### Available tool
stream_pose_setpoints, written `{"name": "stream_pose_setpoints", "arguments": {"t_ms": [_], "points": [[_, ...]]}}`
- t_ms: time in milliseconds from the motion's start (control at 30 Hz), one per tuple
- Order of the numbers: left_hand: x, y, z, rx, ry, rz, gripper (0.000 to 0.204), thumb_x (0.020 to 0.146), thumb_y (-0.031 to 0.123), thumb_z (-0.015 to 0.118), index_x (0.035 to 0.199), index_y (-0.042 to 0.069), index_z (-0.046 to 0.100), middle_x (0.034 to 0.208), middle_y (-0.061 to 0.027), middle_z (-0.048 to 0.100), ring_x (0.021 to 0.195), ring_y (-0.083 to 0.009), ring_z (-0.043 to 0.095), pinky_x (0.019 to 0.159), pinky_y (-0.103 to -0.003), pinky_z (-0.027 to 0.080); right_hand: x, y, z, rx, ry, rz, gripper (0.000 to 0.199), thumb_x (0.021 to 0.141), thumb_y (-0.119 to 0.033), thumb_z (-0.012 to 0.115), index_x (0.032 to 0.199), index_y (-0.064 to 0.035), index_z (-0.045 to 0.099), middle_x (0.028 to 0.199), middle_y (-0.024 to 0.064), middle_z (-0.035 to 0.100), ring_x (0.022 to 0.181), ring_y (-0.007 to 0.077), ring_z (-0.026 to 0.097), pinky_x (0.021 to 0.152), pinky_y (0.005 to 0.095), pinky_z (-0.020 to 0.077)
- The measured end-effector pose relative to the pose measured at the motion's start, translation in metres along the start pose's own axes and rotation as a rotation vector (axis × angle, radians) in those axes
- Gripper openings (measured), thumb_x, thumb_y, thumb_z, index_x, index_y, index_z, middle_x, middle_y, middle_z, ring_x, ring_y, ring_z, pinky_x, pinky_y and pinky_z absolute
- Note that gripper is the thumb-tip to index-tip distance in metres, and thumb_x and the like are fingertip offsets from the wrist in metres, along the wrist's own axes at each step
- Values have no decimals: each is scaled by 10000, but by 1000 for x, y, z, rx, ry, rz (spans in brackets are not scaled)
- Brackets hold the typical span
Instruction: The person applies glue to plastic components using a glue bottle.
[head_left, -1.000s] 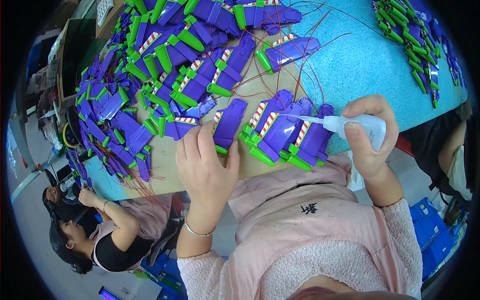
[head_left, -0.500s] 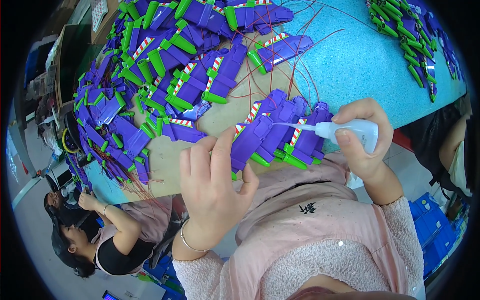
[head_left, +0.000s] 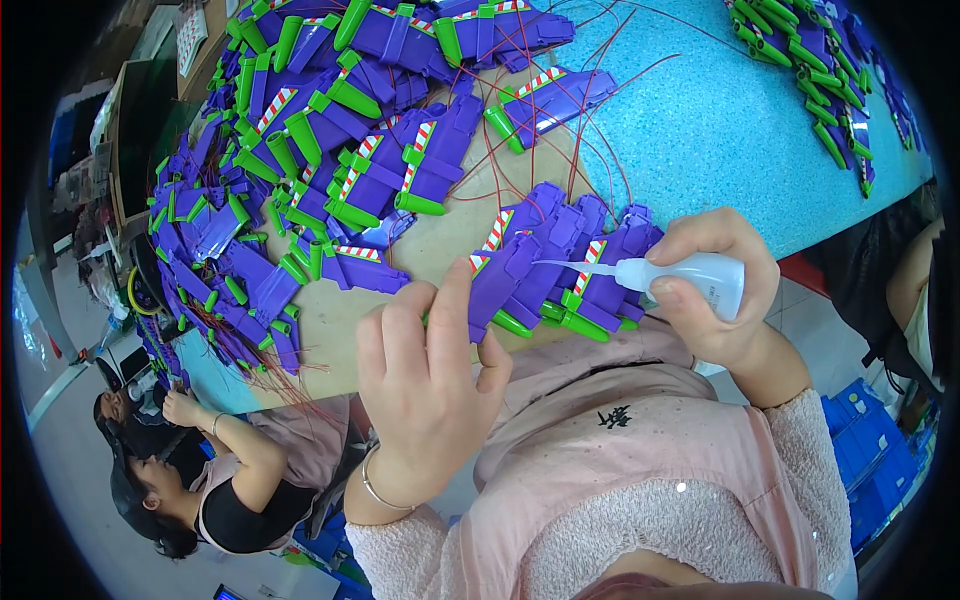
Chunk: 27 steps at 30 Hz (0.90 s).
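My left hand grips the lower left edge of a purple toy wing piece with a red-and-white striped strip, between thumb and fingers. My right hand is closed round a small white squeeze bottle, thumb and fingers on its sides. Its long thin nozzle points left, the tip at the upper right part of the held wing. Whether any liquid comes out is too small to see. Behind and right of the held piece, more wing pieces with green tubes lie overlapped in a row at the table's near edge.
Purple and green wing pieces with thin red wires are heaped across the left and far side of the table. Another pile lies at the far right. At the left sits a co-worker in a dark cap. Blue crates stand at lower right.
The bottle has tilted a little, and its nozzle tip has shifted slightly left and down over the held wing. Both hands keep their grip.
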<state>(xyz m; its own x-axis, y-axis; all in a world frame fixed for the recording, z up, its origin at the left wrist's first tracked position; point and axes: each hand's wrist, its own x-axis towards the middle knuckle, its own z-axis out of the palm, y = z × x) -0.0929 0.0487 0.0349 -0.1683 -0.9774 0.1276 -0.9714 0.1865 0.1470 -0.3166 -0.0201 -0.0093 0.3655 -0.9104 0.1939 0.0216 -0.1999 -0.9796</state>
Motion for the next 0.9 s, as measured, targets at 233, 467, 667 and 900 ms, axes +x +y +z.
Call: {"name": "stream_pose_setpoints", "arguments": {"t_ms": [233,467,667,900], "points": [[0,6,1,205,98,74,433,641,19,645,1070,71,682,952,-50,566,789,-217,507,679,-315,430,7,-2,5,29,7,-35,213,759,-33,763,935,4,650,876,96,664,733,140,643,624,245,489],[2,7,-3,176,68,67,445,658,22,653,1102,56,666,950,-52,560,789,-215,509,683,-317,426,1,0,-5,4,57,-44,207,777,-24,738,949,4,627,881,81,646,735,113,613,633,237,477],[14,17,17,-203,5,33,429,744,127,705,1151,24,619,979,-106,563,837,-262,533,722,-370,431,-5,9,-19,0,175,-48,183,819,-36,687,965,9,587,894,72,626,753,95,578,662,219,460],[61,-25,42,44,195,0,390,756,135,712,1103,21,577,1093,-154,540,871,-306,534,755,-400,449,-5,3,-12,-22,177,0,169,826,-36,679,958,10,585,892,72,627,763,89,577,663,215,455]]}}
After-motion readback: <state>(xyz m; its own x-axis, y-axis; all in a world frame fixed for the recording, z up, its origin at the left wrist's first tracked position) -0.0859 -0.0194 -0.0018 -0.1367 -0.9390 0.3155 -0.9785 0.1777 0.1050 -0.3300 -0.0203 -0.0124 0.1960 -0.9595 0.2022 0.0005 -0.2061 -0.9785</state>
